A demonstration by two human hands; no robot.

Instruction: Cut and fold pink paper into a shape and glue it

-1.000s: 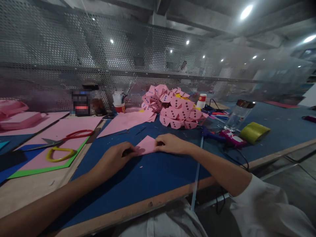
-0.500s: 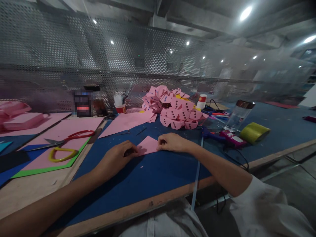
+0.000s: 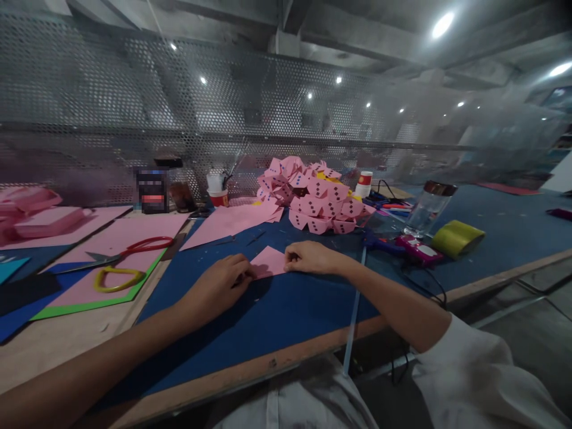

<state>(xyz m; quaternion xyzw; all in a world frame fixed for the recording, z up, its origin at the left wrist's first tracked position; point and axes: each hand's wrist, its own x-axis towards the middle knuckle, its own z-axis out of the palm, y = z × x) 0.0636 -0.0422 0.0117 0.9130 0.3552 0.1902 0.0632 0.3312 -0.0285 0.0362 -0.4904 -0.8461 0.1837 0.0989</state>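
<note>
A small folded piece of pink paper lies on the blue table mat, its pointed top facing away from me. My left hand has its curled fingers closed at the paper's left corner. At the right corner, my right hand pinches the edge between thumb and fingers. Behind the paper stands a heap of pink paper pieces with dark and blue dots. Larger pink sheets lie just left of that heap.
Scissors with red and yellow handles rest on coloured sheets at left, near pink paper boxes. On the right are a glass bottle, a yellow-green roll and a purple-and-blue corded tool. Paper cups stand behind.
My left hand has shifted slightly right along the paper's lower left corner. The right hand keeps its pinch in nearly the same place. The whole view has turned a little.
</note>
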